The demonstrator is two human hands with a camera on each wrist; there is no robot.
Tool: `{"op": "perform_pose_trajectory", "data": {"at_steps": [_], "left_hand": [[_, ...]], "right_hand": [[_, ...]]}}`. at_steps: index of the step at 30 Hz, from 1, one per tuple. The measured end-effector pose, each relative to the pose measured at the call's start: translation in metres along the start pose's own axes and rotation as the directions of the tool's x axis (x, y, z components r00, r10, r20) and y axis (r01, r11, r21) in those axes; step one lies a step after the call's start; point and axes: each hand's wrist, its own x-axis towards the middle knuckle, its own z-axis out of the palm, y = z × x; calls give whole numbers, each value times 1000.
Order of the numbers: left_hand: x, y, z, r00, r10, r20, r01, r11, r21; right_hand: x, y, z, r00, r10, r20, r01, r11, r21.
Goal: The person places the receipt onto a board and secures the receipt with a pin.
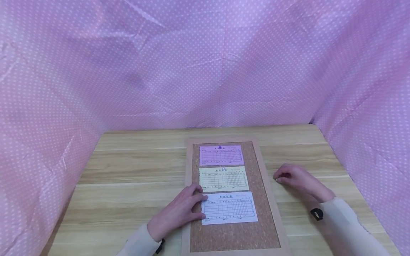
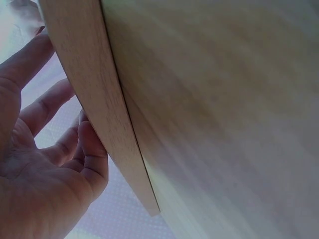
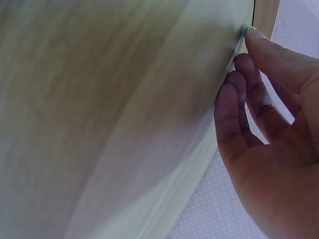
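A wood-framed cork board (image 1: 235,236) lies on the table, with a purple receipt slip (image 1: 221,158), a yellow slip (image 1: 224,183) and a white slip (image 1: 229,209) in a column. A dark pushpin (image 1: 220,147) sits at the top of the purple slip, and a pale pushpin (image 1: 224,169) at the top of the yellow one. My left hand (image 1: 179,209) reaches over the frame, its fingertips resting on the white slip's left edge. Right of the board, my right hand (image 1: 298,179) pinches a tiny teal thing (image 3: 244,31), apparently a pushpin, mostly hidden by the fingertips.
The board's wooden frame (image 1: 269,188) forms a raised border. Wood-grain tabletop (image 1: 128,170) extends on both sides of it. Pink dotted cloth (image 1: 205,71) hangs behind the table and along its left and right sides.
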Motion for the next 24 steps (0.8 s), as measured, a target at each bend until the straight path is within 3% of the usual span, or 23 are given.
{"op": "perform_pose_trajectory", "data": {"at_steps": [8, 15, 19, 24], "left_hand": [[0, 0, 1, 1000, 5, -9, -6, 1000, -11], [0, -1, 1, 1000, 8, -13, -9, 1000, -11], [0, -1, 1, 1000, 9, -10, -9, 1000, -9], [0, -1, 1, 1000, 10, -14, -10, 1000, -12]], "right_hand": [[-1, -5, -3, 993, 111, 50, -112, 994, 5], [-5, -10, -5, 969, 224, 100, -235, 964, 125], [-7, -15, -5, 965, 243, 101, -258, 950, 178], [-7, -27, -6, 972, 228, 62, -235, 956, 175]]}}
